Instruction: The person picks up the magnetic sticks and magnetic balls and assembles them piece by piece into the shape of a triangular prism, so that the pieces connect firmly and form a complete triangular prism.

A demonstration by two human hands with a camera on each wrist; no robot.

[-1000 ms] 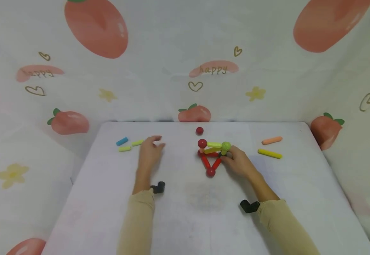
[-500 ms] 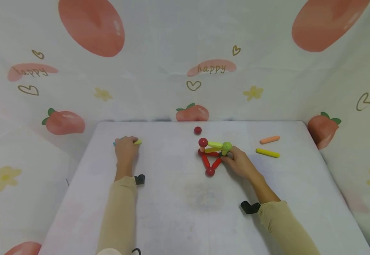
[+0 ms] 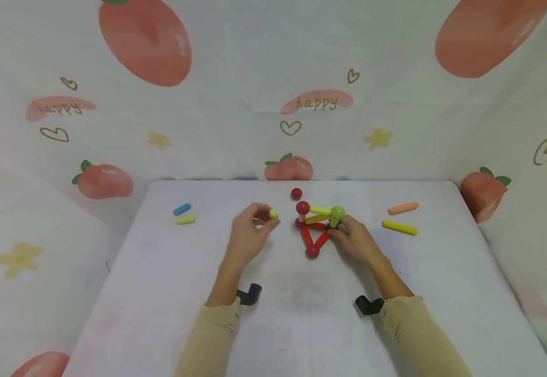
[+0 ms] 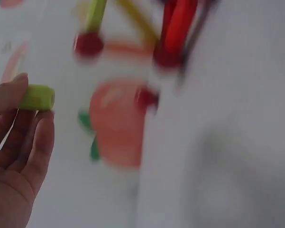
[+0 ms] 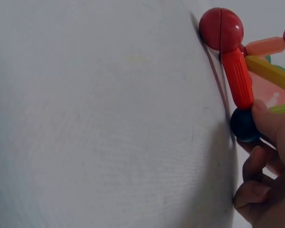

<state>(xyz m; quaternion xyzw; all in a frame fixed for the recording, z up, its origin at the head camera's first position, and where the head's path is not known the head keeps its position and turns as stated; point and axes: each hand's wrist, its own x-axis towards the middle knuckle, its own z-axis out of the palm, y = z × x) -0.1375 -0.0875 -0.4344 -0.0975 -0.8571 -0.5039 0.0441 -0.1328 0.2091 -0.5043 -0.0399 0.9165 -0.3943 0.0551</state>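
My left hand [image 3: 248, 233] pinches a short light-green rod [image 4: 40, 97] between thumb and fingers, raised just left of a ball-and-rod structure. That structure has a base triangle of red rods [image 3: 305, 236], with a red ball [image 3: 312, 252] at its near corner. Above the base, an upper red ball [image 3: 303, 208] and a green ball [image 3: 337, 213] are joined by a light-green rod [image 3: 320, 210], and a yellow rod [image 3: 317, 218] slants below. With thumb and fingers, my right hand [image 3: 359, 240] grips the dark blue ball [image 5: 245, 125] at the base's right corner.
A loose red ball [image 3: 296, 193] lies behind the structure. To the left are a blue rod [image 3: 181, 209] and a light-green rod lying loose [image 3: 185, 220]. An orange rod [image 3: 403, 208] and a longer yellow rod on the table [image 3: 399, 228] lie to the right.
My left hand reached left to the loose rods, picked up one light-green rod and brought it right, close to the structure. The right hand has stayed at the dark blue ball.
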